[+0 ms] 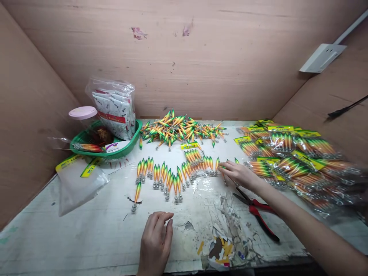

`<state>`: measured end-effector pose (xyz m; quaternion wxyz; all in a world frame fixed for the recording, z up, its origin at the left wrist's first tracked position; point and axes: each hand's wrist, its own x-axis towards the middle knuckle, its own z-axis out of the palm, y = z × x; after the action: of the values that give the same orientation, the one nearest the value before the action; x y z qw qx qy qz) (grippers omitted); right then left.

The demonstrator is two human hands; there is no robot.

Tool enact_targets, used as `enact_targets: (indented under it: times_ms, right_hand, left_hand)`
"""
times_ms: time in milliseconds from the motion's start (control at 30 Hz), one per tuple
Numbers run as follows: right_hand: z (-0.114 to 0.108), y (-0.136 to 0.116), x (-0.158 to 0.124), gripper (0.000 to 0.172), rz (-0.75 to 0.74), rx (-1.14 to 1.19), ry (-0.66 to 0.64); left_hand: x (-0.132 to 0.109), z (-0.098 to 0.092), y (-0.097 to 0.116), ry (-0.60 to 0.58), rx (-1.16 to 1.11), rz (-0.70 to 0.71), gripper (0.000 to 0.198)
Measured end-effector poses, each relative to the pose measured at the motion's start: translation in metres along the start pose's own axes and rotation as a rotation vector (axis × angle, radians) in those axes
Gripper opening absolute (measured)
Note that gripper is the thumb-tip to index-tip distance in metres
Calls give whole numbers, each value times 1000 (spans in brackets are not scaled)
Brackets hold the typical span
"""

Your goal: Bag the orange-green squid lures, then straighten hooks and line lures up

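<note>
My left hand rests near the table's front edge, fingers loosely curved, thumb apart, holding nothing. Farther right, my right hand reaches over the table, its fingertips closed on a green and orange fishing lure, partly hidden beneath them. Similar lures stretch leftward in an uneven row, metal hooks toward me. Just left of that hand lies a clear bag of lures with a yellow header card. A single lure lies apart, above and left of my left hand. Red-handled pliers lie below my right forearm.
Behind the row is a heap of loose lures. Packed lure bags are piled at the right. A green basket holds a bag of printed packets and a lidded cup. Flat plastic bags lie left; wooden walls surround the table.
</note>
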<state>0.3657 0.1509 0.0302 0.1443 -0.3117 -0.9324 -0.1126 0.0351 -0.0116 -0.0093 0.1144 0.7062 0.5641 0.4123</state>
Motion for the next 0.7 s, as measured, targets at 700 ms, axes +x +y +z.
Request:
enact_targets:
  times_ms: [700]
  right_hand:
    - [34, -4, 89, 32, 813, 432, -376]
  left_hand:
    - [1, 1, 16, -53, -293, -202, 17]
